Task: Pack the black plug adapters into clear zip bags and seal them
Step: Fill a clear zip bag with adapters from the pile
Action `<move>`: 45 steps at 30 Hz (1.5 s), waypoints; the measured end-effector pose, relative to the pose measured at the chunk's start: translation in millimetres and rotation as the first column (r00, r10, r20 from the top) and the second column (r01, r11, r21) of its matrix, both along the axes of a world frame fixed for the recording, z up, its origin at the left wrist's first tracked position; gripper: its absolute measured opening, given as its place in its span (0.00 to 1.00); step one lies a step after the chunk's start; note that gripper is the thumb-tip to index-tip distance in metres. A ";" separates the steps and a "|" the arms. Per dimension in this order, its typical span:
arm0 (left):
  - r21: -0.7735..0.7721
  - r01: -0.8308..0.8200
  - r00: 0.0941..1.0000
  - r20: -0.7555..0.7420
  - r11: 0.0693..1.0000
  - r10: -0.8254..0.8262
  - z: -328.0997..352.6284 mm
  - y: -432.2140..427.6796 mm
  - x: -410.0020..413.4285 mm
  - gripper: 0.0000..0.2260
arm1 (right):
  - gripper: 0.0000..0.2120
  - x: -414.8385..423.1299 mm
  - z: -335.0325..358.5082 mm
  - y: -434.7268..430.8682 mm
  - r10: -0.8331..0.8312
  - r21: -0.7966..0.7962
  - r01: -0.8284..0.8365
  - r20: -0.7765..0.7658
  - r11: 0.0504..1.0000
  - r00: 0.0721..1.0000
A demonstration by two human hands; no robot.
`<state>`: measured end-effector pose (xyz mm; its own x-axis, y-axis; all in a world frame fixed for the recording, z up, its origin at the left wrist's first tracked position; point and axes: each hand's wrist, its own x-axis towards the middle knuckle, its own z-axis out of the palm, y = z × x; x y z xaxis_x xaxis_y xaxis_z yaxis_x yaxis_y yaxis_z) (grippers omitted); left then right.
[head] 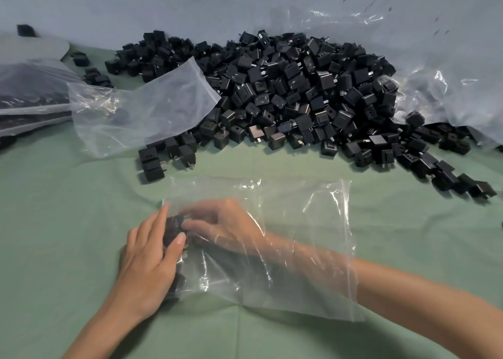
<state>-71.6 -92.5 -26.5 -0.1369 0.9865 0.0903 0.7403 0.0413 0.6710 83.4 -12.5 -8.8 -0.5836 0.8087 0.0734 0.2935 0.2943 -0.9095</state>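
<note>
A clear zip bag (299,236) lies flat on the green cloth in front of me, its mouth toward the right. My right hand (220,223) and forearm reach deep inside it, fingers curled on black plug adapters (174,226) at the bag's closed left end. My left hand (149,258) lies on the outside of that end, fingers straight, pressing the adapters through the plastic. A big heap of loose black plug adapters (285,91) sits behind the bag.
An empty clear zip bag (152,108) lies puffed up at the heap's left side. Filled bags (30,94) are stacked at the far left. A large crumpled plastic sheet (441,67) rises at the right, against the grey wall (136,4).
</note>
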 end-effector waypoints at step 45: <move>-0.009 0.044 0.989 -0.140 0.999 -0.045 2.5 20.5 1.3 0.35 | 0.20 193.4 36.0 -8.8 -0.062 -0.437 0.085 0.066 0.895 0.996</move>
<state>-70.2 -72.1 -24.1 -0.0790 0.9918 0.1000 0.8282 0.0095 0.5603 276.7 -21.2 27.1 -0.5151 0.7927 -0.3260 0.3462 -0.1555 -0.9252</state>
